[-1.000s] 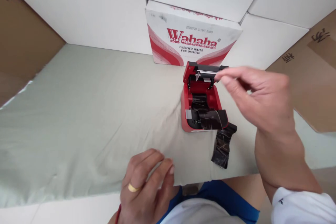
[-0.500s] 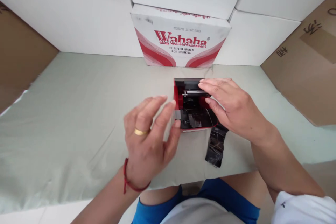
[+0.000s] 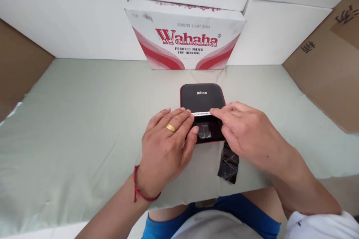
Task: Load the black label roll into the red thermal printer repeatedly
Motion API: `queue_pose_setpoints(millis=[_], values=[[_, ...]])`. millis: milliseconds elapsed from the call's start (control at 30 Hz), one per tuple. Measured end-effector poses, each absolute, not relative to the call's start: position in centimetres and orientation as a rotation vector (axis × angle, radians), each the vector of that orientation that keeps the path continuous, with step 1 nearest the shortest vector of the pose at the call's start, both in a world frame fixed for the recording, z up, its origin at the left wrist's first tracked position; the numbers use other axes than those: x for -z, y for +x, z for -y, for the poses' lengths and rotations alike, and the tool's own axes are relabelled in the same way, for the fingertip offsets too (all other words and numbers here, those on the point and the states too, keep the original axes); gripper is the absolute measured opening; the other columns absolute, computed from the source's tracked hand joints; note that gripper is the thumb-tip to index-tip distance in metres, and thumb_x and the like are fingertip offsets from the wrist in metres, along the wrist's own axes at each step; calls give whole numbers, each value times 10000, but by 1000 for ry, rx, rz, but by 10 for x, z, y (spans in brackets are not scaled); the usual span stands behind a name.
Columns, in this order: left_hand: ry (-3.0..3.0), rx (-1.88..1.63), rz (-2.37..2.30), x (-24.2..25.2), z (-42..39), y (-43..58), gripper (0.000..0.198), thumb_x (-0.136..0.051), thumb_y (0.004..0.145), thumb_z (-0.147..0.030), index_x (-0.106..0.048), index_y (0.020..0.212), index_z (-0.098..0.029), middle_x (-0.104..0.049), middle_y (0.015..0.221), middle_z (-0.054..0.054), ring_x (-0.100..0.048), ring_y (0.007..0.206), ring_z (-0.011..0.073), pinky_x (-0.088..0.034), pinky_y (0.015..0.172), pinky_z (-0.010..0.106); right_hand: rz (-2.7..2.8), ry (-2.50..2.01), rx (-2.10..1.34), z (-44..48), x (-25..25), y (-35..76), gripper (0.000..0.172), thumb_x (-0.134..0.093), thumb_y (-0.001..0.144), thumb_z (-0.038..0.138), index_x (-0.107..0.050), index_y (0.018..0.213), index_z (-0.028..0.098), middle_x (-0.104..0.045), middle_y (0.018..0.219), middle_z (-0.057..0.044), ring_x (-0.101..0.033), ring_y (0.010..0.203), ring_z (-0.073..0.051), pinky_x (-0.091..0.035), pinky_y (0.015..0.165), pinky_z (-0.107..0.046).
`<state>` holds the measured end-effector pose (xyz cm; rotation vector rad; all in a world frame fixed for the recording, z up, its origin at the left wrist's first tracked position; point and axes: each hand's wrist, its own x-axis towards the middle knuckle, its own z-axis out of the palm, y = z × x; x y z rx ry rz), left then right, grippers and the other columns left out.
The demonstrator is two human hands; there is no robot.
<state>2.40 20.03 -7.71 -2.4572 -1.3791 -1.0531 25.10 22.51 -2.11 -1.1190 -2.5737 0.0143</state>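
A small black-and-red printer (image 3: pixel 202 99) with white lettering sits on the cloth, its lid lowered. A white barcode strip (image 3: pixel 201 114) runs along the lid's front edge, and the front part below it shows a shiny black surface. My left hand (image 3: pixel 168 138) holds the printer's left front side, fingers on the lid edge and thumb lower at the front. From the right, my right hand (image 3: pixel 249 134) grips it, index finger on the end of the barcode strip and thumb by the front. A crinkled black strip (image 3: pixel 228 166) lies at the printer's front right.
A Wahaha water carton (image 3: pixel 186 41) stands behind the printer against stacked white boxes (image 3: pixel 92 18). Brown cardboard (image 3: pixel 22 67) borders the left side, and another brown carton (image 3: pixel 331 71) the right. Pale green cloth (image 3: pixel 78 127) covers the table.
The lid has swung down toward me, covering the red inside and the metal rod. My left hand has come in from beside the printer onto its edge. My right hand has moved slightly lower.
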Motion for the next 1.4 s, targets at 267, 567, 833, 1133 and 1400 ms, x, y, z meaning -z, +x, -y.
queue_pose_setpoints(millis=[267, 567, 833, 1133, 1400], values=[[-2520, 1224, 1406, 85, -201, 19, 286, -634, 1001, -114, -736, 1253, -201, -836, 1272, 87, -788, 1221, 280, -555, 1129, 481, 2550, -1177, 98, -220, 33, 249, 396, -520, 957, -41, -797, 1186, 126, -854, 1043, -86, -765, 943, -249, -629, 764, -367], [-2604, 2359, 1939, 104, -229, -1, 576, -792, 869, -249, -671, 1417, -378, -635, 1550, 19, -526, 1539, 303, -391, 1325, 527, 2357, -821, -138, -204, 58, 270, 432, -515, 949, -102, -803, 1164, 138, -813, 1254, -143, -659, 1242, -278, -634, 1033, -468], [-2533, 3033, 2065, 126, -242, 10, 912, -870, 707, -259, -528, 1529, -459, -386, 1785, -47, -181, 1743, 313, -71, 1447, 555, 2081, -909, 18, -188, 81, 268, 448, -597, 926, -86, -802, 1119, 263, -722, 897, -44, -567, 915, -220, -534, 708, -358], [-2460, 3336, 1942, 136, -237, 22, 1028, -831, 783, -289, -330, 1644, -543, -306, 1825, -71, -225, 1733, 290, -272, 1411, 518, 2021, -927, 37, -184, 93, 264, 442, -596, 938, -60, -798, 1149, 272, -740, 884, -23, -601, 894, -204, -549, 736, -358], [-2769, 2968, 1793, 158, -244, 19, 915, -831, 844, -573, -378, 1631, -463, -288, 1846, 2, -274, 1715, 326, -377, 1355, 552, 2195, -949, -389, -214, 40, 273, 347, -534, 1018, 60, -803, 1013, 280, -823, 1219, -54, -760, 990, -209, -631, 841, -389]])
